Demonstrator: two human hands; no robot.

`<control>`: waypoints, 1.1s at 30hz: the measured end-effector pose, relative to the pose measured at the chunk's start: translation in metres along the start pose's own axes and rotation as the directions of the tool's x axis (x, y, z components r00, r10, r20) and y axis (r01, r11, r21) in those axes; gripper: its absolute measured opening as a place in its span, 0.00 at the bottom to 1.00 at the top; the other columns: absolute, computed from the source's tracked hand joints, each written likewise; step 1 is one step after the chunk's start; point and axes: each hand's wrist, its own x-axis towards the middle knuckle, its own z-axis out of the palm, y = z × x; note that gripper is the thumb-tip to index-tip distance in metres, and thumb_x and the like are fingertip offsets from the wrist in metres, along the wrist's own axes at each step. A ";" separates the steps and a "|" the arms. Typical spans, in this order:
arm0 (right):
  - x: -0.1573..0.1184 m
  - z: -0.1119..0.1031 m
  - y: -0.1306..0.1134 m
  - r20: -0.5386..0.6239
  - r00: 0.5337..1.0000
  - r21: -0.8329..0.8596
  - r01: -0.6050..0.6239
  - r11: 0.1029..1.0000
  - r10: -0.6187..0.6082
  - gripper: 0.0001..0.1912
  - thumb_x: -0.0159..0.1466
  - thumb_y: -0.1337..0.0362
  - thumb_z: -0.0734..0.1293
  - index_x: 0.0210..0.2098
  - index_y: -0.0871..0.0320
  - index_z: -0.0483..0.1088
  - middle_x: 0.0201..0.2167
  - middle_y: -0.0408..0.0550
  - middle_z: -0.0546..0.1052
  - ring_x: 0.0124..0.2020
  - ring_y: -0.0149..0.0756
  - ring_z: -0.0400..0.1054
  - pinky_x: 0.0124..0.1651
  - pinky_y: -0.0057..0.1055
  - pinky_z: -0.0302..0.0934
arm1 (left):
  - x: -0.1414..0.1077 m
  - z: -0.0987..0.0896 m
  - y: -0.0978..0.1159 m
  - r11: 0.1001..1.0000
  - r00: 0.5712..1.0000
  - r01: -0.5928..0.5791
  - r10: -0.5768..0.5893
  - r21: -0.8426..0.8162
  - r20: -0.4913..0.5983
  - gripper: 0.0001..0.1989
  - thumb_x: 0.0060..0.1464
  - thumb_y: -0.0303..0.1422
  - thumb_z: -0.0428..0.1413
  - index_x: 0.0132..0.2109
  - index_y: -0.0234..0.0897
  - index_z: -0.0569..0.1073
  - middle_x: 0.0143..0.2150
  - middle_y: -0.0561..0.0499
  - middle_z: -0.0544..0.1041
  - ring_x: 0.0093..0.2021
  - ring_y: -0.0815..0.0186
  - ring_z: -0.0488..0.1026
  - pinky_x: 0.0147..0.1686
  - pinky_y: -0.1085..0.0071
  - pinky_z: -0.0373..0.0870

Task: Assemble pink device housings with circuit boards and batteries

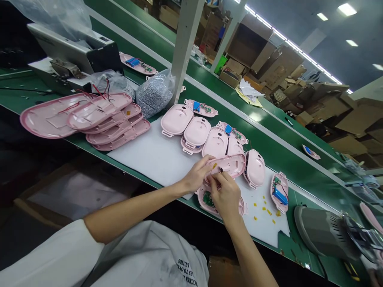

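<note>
Green work surface [281, 157]: spans the view on a slant, pale strips running along it. Brown cardboard boxes [278, 65] are heaped beyond its far side. White sheet [167, 167] lies along the near edge, in front of the person.

Metal-cased unit [72, 50] at upper left, clear plastic draped on top. Grey slotted device [326, 229] at lower right, just beside the sheet. Pile of pink shells [116, 129] at left, overlapping and tilted, inner faces up; red and dark wires rise from the upper ones. Row of pink cases [176, 119] along the back of the sheet, several leaning on one another. Clear bag of small metallic pieces [154, 93] against the upright post [185, 48].

Pink cover [235, 164]: held above the sheet, in front of the row, tilted, inner face toward the person. Pink base [241, 206] lies beneath it at the sheet's near edge, green circuit board [207, 198] exposed.

Left hand [196, 175]: grips the cover by its left end. Right hand [226, 195]: fingers bunched at the cover's inside; cannot tell whether anything is pinched.

Open case [283, 179] on the right of the sheet contains a blue cell [280, 196]. Yellow scraps [268, 212] lie scattered near it. Small dark part [220, 170] shows at the cover, by the right fingertips.
</note>
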 end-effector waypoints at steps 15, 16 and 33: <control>-0.003 -0.062 0.022 -0.296 0.951 -0.026 -0.101 0.995 0.089 0.16 0.58 0.57 0.69 0.42 0.58 0.68 0.41 0.54 0.71 0.40 0.42 0.67 0.42 0.38 0.63 | -0.011 -0.018 -0.001 0.935 0.986 -0.041 -0.018 0.352 0.163 0.22 0.56 0.31 0.53 0.58 0.37 0.67 0.52 0.46 0.73 0.50 0.58 0.71 0.48 0.65 0.70; -0.007 -0.075 0.023 -0.226 0.974 -0.092 -0.026 0.995 0.005 0.20 0.58 0.56 0.70 0.48 0.58 0.67 0.46 0.57 0.70 0.47 0.46 0.66 0.47 0.41 0.63 | -0.013 -0.022 0.002 0.902 0.973 -0.070 -0.032 0.425 0.227 0.20 0.58 0.31 0.51 0.57 0.38 0.68 0.51 0.47 0.74 0.49 0.59 0.71 0.49 0.65 0.70; -0.028 -0.039 0.086 0.121 0.992 -0.131 -0.027 0.991 0.043 0.32 0.53 0.55 0.71 0.53 0.58 0.62 0.45 0.58 0.69 0.44 0.50 0.66 0.49 0.45 0.63 | 0.239 0.085 0.077 0.601 0.866 -0.343 -0.095 0.722 0.491 0.20 0.61 0.43 0.53 0.48 0.28 0.71 0.49 0.46 0.71 0.46 0.60 0.72 0.50 0.61 0.71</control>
